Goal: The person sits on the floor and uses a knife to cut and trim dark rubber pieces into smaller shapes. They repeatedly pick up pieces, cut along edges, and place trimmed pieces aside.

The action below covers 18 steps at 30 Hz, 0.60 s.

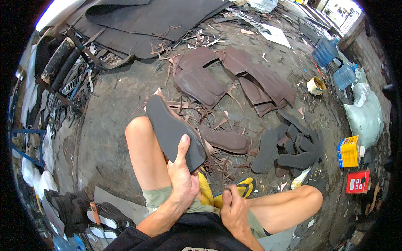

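Note:
My left hand (182, 182) grips the heel end of a dark grey shoe sole (167, 125), its thumb pressed flat on the face. Brown leather with a pale underside shows along the sole's right edge. The sole is tilted above my bent left knee. Low over my lap, my right hand (235, 211) is closed; whatever is inside it, if anything, is hidden. Ahead on the floor lie moulded brown leather pieces (201, 83) and, closer in, a brown sole-shaped piece (226, 140) among leather scraps. A yellow sandal (245, 187) shows between my legs.
Several dark soles (297, 152) lie heaped at the right. Stacked soles (71, 209) and an orange-handled tool (95, 213) are at the lower left. A black sheet (142, 29) covers the far floor. Along the right stand a yellow tin (348, 151), red box (357, 182) and water jugs (324, 52).

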Each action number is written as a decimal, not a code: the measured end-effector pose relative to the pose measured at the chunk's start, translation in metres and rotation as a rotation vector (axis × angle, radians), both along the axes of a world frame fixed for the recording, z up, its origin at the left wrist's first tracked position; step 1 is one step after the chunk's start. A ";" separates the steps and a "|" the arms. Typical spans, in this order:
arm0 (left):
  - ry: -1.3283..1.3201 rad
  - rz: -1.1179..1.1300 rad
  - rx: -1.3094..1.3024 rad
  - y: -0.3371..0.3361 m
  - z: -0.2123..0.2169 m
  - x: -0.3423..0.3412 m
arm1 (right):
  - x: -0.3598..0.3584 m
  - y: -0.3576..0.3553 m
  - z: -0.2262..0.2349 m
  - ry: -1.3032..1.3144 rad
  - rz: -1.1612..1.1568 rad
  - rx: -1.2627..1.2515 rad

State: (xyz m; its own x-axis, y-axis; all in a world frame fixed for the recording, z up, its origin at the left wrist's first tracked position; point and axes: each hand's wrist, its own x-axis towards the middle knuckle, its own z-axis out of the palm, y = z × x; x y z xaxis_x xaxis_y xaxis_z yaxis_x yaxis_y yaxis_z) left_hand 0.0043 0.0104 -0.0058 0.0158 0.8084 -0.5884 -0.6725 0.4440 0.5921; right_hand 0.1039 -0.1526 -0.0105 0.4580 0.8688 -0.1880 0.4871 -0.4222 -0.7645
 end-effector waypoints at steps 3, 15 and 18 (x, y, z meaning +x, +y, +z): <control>0.029 0.014 0.004 0.002 0.006 0.002 | 0.000 -0.021 0.007 -0.006 0.016 -0.080; 0.135 -0.141 0.065 -0.023 -0.014 -0.040 | 0.000 0.073 0.015 0.143 0.140 -0.095; 0.120 -0.229 0.054 -0.022 -0.009 -0.060 | 0.004 0.098 0.014 0.186 0.251 -0.119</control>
State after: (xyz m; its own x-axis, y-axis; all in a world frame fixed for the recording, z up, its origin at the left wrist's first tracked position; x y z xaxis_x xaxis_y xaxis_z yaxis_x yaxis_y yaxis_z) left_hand -0.0554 -0.0118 -0.0152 0.1346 0.8219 -0.5534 -0.4814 0.5424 0.6885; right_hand 0.1074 -0.0545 0.0038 0.1807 0.9172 -0.3552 0.4434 -0.3983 -0.8029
